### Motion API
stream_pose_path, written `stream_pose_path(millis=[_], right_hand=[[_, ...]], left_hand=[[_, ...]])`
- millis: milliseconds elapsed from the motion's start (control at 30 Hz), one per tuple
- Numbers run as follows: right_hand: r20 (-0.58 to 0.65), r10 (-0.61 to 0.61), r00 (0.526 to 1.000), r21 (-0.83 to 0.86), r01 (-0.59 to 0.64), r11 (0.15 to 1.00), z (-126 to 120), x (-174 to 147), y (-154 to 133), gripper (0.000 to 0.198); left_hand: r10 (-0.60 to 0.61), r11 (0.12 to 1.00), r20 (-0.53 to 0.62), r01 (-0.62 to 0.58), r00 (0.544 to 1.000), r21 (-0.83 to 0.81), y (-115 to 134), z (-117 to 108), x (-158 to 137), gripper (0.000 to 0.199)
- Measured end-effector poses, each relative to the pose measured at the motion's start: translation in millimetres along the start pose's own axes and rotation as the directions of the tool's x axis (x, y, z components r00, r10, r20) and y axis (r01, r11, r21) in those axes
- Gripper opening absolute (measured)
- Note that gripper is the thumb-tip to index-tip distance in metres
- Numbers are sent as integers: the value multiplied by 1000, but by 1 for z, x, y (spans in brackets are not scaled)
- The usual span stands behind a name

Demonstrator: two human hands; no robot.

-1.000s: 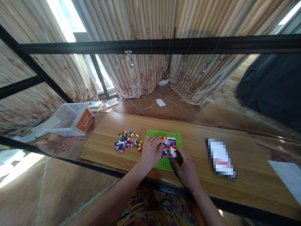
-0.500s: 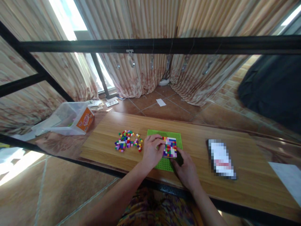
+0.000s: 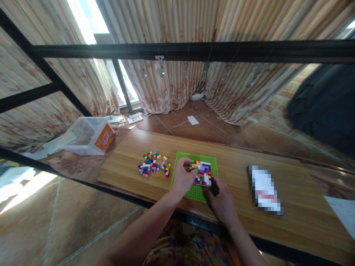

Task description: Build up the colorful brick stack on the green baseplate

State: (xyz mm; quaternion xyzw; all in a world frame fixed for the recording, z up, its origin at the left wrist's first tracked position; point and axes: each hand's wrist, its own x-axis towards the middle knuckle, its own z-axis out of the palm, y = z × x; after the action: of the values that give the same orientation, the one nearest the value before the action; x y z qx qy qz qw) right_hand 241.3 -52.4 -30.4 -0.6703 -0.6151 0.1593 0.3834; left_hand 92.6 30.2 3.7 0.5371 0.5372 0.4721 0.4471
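A flat square block of many-coloured toy bricks (image 3: 204,173) is over the green studded baseplate (image 3: 194,195), and a dark shadow shows by its lower right corner. My left hand (image 3: 183,178) is closed at the block's left edge, with the thumb across its top and the fingers bent round the far left corner. Against the right and near edges, my right hand (image 3: 224,199) grips the block between thumb and fingers. Whether a single brick is also in the left fingers is too small to tell. Loose bricks (image 3: 151,165) lie spread left of the baseplate.
The wooden tabletop (image 3: 233,166) bears a pixelated pouch-like item (image 3: 265,190) on the right and a white sheet (image 3: 342,210) at the right edge. A clear plastic bin (image 3: 83,142) with an orange label stands off the left end. A black metal bar (image 3: 177,51) crosses beyond the table.
My left thumb has moved onto the block's top, and the fingers have curled round its far left side. The right hand keeps its grip. The whole view has shifted slightly.
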Motion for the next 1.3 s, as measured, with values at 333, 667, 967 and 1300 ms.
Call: stream_pose_path(millis=[333, 667, 967, 1300], right_hand=[[-6, -2, 1000, -36, 2, 999, 0, 0, 0, 50], [-8, -20, 1000, -51, 19, 999, 0, -1, 5, 51], [-8, -17, 1000, -60, 17, 998, 0, -1, 4, 52], [-14, -31, 999, -73, 30, 997, 0, -1, 3, 53]], left_hand=[[-90, 993, -16, 88, 996, -81, 0, 6, 1, 34], [-11, 1000, 9, 11, 1000, -6, 0, -17, -21, 43], [151, 906, -97, -98, 984, 412, -22, -87, -28, 13], [179, 624, 56, -158, 982, 766, -19, -87, -21, 6]])
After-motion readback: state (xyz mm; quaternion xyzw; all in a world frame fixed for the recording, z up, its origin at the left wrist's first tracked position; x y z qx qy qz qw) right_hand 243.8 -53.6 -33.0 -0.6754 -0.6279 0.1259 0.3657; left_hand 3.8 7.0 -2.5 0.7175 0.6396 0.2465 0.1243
